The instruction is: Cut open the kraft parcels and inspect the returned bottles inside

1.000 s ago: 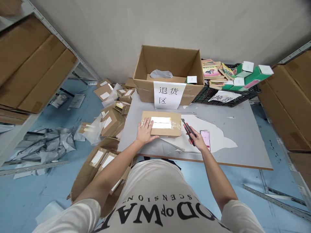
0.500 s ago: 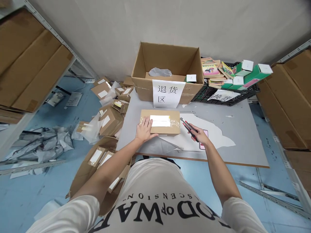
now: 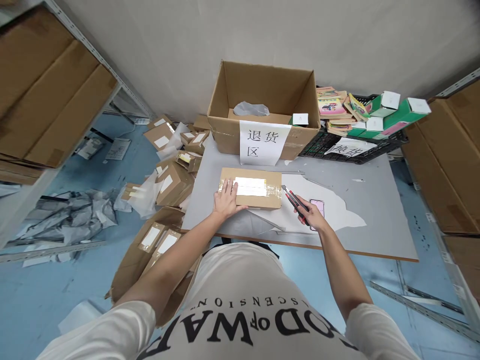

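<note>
A taped cardboard box (image 3: 275, 192) with a white label on top lies on the grey table. My left hand (image 3: 226, 199) rests on its left part, fingers spread flat on the top and thumb along the near edge. In my right hand (image 3: 308, 212) is a red and black utility knife (image 3: 294, 197), its closed fingers wrapped around the handle. The blade tip points at the box's right end; whether it touches is hard to tell. A phone (image 3: 318, 205) with a lit pink screen lies beside my right hand, partly covered by it.
A large open carton (image 3: 225, 132) with a Chinese sign stands at the back. Right of it, a black crate (image 3: 318, 150) holds books and green boxes. White torn paper (image 3: 337, 212) covers part of the table. Parcels (image 3: 174, 182) pile up on the left, above an open carton (image 3: 125, 265).
The view has shifted slightly, so the scene sits a little further right. Both hands keep nearly the same places, with the knife still by the box's right end.
</note>
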Action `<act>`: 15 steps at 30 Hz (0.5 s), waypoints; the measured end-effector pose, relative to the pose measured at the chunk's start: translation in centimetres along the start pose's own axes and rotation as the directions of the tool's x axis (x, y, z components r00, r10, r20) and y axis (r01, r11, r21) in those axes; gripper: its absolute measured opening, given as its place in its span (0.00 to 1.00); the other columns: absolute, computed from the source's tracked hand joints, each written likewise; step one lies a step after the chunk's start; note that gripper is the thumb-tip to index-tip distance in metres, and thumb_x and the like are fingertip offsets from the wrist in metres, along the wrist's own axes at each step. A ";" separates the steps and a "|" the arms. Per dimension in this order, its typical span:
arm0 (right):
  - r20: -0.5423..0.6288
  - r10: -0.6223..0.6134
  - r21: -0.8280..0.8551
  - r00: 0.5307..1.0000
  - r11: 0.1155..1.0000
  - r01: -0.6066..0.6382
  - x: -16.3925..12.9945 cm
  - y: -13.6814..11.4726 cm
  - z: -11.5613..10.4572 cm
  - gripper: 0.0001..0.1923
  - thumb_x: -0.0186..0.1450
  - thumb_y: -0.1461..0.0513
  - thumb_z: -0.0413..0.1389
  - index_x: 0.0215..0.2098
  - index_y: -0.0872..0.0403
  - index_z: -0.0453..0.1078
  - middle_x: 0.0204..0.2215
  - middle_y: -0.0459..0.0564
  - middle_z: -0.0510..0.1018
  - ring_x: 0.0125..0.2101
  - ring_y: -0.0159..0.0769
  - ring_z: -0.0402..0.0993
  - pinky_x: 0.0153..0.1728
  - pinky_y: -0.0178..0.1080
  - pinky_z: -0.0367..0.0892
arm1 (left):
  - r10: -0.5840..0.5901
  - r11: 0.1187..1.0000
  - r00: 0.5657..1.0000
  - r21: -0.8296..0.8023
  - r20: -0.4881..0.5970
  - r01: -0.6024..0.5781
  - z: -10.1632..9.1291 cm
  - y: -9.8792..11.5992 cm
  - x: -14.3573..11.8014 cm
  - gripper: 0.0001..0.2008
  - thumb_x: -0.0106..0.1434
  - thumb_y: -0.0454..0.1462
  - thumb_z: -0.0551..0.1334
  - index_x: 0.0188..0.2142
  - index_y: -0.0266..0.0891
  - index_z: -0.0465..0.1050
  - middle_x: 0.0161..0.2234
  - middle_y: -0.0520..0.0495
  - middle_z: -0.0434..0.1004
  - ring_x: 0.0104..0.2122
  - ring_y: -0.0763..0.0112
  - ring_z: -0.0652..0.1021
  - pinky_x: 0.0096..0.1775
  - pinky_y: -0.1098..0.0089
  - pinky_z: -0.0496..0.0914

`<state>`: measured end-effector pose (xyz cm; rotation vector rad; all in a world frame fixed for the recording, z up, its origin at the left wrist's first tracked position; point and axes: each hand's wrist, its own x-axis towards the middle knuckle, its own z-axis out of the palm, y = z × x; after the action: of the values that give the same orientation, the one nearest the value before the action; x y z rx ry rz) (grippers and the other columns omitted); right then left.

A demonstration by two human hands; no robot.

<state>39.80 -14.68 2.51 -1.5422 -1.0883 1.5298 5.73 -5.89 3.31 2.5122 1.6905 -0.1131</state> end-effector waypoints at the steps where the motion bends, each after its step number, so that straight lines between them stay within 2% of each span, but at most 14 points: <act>1: 0.001 0.003 -0.001 1.000 1.000 -0.003 -0.1 0.0 0.0 0.38 0.60 0.47 0.56 0.65 0.47 0.53 0.29 0.44 0.70 0.13 0.23 0.61 0.13 0.30 0.54 | 0.004 1.000 1.000 -0.003 -0.004 -0.004 0.0 0.0 0.0 0.48 0.58 0.64 0.48 0.66 0.33 0.44 0.67 0.31 0.40 0.66 0.46 0.42 0.49 0.50 0.64; 15: -0.040 0.021 0.010 0.999 1.000 -0.021 -2.6 0.1 1.7 0.40 0.60 0.45 0.55 0.66 0.48 0.50 0.28 0.44 0.69 0.15 0.23 0.61 0.13 0.31 0.56 | 0.019 1.000 1.000 -0.008 -0.006 -0.019 0.1 -0.1 -0.2 0.48 0.58 0.64 0.47 0.66 0.32 0.44 0.67 0.30 0.40 0.66 0.46 0.42 0.48 0.50 0.64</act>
<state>38.22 -17.22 3.39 -1.5759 -1.0438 1.5093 5.54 -6.07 3.26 2.5252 1.6655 -0.0967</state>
